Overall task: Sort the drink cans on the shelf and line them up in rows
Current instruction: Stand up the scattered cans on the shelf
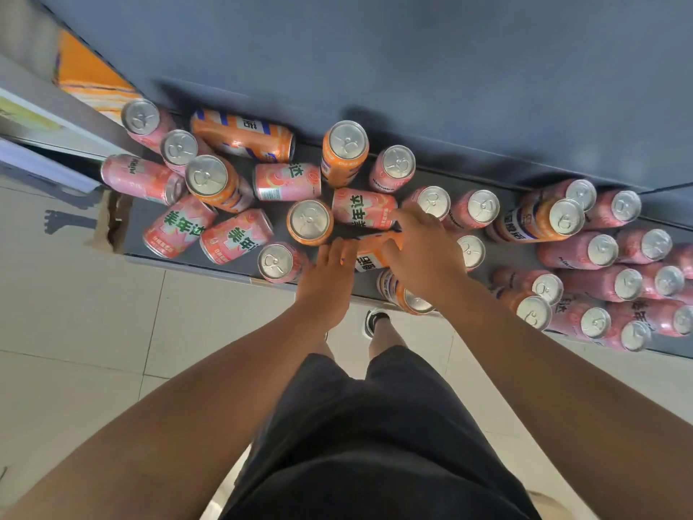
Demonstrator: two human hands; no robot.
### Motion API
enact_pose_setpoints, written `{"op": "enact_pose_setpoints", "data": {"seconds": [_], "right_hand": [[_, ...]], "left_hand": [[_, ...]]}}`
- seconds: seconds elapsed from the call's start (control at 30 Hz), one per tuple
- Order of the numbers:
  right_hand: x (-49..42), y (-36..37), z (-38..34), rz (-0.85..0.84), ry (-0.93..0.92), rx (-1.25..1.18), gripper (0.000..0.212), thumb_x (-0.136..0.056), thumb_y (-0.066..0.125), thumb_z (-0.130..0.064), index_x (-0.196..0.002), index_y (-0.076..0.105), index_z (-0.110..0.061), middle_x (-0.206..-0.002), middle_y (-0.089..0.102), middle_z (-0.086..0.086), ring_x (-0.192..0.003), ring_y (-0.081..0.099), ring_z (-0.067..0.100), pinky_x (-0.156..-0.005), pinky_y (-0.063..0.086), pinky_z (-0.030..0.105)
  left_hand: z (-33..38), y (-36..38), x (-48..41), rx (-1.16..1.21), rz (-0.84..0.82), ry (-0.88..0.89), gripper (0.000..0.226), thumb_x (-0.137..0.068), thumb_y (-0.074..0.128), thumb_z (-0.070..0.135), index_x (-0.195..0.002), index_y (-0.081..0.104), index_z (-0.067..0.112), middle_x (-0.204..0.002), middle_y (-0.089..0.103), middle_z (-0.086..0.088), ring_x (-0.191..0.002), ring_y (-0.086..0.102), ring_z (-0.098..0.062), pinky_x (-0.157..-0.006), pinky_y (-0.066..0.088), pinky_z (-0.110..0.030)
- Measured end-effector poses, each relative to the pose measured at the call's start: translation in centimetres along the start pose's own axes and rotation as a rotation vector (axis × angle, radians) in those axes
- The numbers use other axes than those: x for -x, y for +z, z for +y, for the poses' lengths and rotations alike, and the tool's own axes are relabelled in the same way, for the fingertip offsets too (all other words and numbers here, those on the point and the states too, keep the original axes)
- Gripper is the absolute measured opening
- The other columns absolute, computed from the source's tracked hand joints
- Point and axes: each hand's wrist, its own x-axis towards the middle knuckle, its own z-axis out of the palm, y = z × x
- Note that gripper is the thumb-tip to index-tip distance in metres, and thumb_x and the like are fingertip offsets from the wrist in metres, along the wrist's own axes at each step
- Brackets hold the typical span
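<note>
Pink and orange drink cans are scattered over a dark grey shelf (pixel 262 215), some upright, some on their sides. My right hand (pixel 423 253) grips an orange can (pixel 371 255) lying on its side near the shelf's front edge. My left hand (pixel 330 279) lies just left of that can, fingers straight, fingertips touching its end. Another orange can (pixel 407 296) lies tipped under my right wrist. A pink can (pixel 362 208) lies on its side just behind my right fingers. Upright pink cans (pixel 607 253) stand packed at the right.
An upright orange can (pixel 310 221) and an upright pink can (pixel 279 262) stand close to my left hand. More fallen pink cans (pixel 236 236) lie at the left. The shelf's back wall (pixel 375 69) rises behind. Tiled floor (pixel 93 313) and my shoe (pixel 375 320) are below.
</note>
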Motion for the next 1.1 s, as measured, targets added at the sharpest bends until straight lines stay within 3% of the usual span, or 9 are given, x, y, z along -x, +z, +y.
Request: {"op": "enact_pose_setpoints", "data": {"seconds": [0.17,0.27,0.47,0.6,0.73,0.87,1.0,1.1], "right_hand": [[-0.4,0.2,1.2,-0.019,0.002,0.008,0.041,-0.094,0.05,-0.027,-0.133,0.049,-0.016,-0.135,0.05,0.002,-0.122,0.047,0.029,-0.084,0.039,0.037],[-0.6,0.2,1.4,-0.032,-0.025,0.029,0.042,-0.094,0.05,-0.027,-0.135,0.047,-0.015,-0.138,0.048,0.002,-0.123,0.047,0.028,-0.085,0.039,0.037],[-1.4,0.4,1.4,-0.027,-0.07,0.011,0.04,-0.095,0.05,-0.027,-0.133,0.049,-0.015,-0.134,0.053,0.004,-0.117,0.053,0.029,-0.089,0.045,0.041],[-1.8,0.3,1.4,-0.052,-0.099,0.001,0.041,-0.095,0.049,-0.028,-0.134,0.047,-0.016,-0.134,0.051,0.004,-0.115,0.053,0.029,-0.085,0.045,0.041],[-2.3,0.1,1.2,-0.057,-0.146,-0.024,0.045,-0.094,0.049,-0.028,-0.137,0.044,-0.016,-0.137,0.048,0.004,-0.116,0.052,0.029,-0.084,0.046,0.04],[-3.3,0.6,0.5,-0.1,-0.198,-0.009,0.049,-0.092,0.051,-0.029,-0.139,0.041,-0.016,-0.14,0.045,0.006,-0.12,0.05,0.032,-0.086,0.048,0.042],[-5.1,1.2,-0.8,-0.103,-0.223,-0.023,0.06,-0.089,0.056,-0.027,-0.145,0.037,-0.02,-0.141,0.047,0.006,-0.126,0.047,0.032,-0.095,0.044,0.043],[-6.9,2.0,-1.6,-0.146,-0.249,0.063,0.065,-0.087,0.06,-0.031,-0.144,0.033,-0.015,-0.144,0.041,0.007,-0.132,0.04,0.035,-0.098,0.04,0.046]], "left_hand": [[1.6,0.6,-0.1,-0.177,0.029,-0.087,0.093,-0.084,0.07,0.02,-0.154,0.008,0.009,-0.145,0.031,-0.012,-0.129,0.041,-0.031,-0.096,0.046,-0.04],[1.5,1.2,-0.8,-0.192,0.016,-0.101,0.091,-0.087,0.068,0.026,-0.154,0.009,0.009,-0.14,0.037,-0.011,-0.12,0.05,-0.029,-0.097,0.046,-0.042],[0.6,1.3,-1.7,0.057,-0.009,-0.081,0.074,-0.09,0.066,0.026,-0.147,0.022,0.013,-0.136,0.047,-0.012,-0.122,0.052,-0.031,-0.094,0.047,-0.04],[-0.1,1.0,-0.9,0.297,0.026,-0.06,0.067,-0.086,0.069,0.025,-0.14,0.032,0.014,-0.131,0.051,-0.01,-0.12,0.052,-0.03,-0.097,0.042,-0.04],[0.0,-0.5,0.8,0.505,0.125,-0.049,0.06,-0.08,0.075,0.024,-0.129,0.043,0.011,-0.123,0.056,-0.01,-0.114,0.054,-0.029,-0.09,0.044,-0.034],[1.4,-1.9,2.8,0.604,0.25,-0.06,0.063,-0.076,0.079,0.021,-0.131,0.047,0.013,-0.124,0.051,-0.008,-0.111,0.05,-0.023,-0.086,0.04,-0.025],[2.2,-1.9,3.4,0.584,0.362,-0.043,0.064,-0.072,0.081,0.019,-0.129,0.051,0.012,-0.122,0.052,-0.01,-0.113,0.05,-0.027,-0.091,0.05,-0.036],[2.4,-1.8,3.7,0.576,0.417,-0.074,0.066,-0.072,0.082,0.017,-0.129,0.05,0.014,-0.122,0.051,-0.009,-0.114,0.048,-0.027,-0.088,0.051,-0.033]]}}
